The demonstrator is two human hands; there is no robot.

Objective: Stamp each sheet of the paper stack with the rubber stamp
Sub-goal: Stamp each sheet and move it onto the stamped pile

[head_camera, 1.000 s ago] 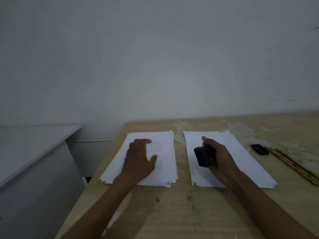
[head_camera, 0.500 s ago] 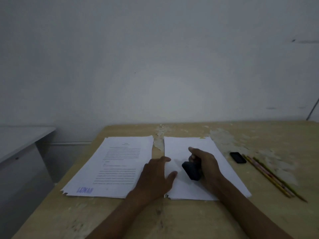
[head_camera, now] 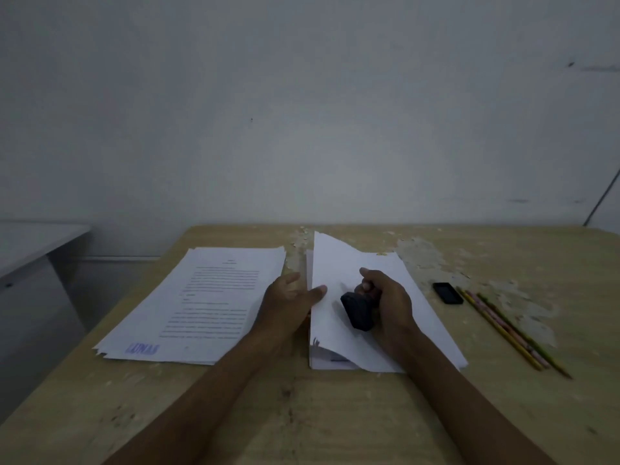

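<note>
Head view shows your left hand at the left edge of the right-hand paper stack, thumb on top of the blank top sheet and fingers beneath it, pinching that edge and lifting it so the sheet's left side and far corner stand up off the pile. Under the raised near corner you can see some dark print on the page below, too blurred to read.

Your right hand is curled around the handle of the black rubber stamp, which lies tilted over the lifted sheet with its dark block base pointing toward your left hand. Whether the base touches the paper, you cannot tell from this angle.

To your left, just beside the left hand, lies the other stack of printed sheets, face up, lines of text running across the top page and a blue stamp mark near its near left corner. The two stacks sit side by side, apart, with a strip of bare wood between them.

Both rest on a worn wooden table with flaked patches near the far edge. On the right lie a small black object and, just beside it, a few pencils set close together. A grey desk stands off to the left, against the plain wall.
</note>
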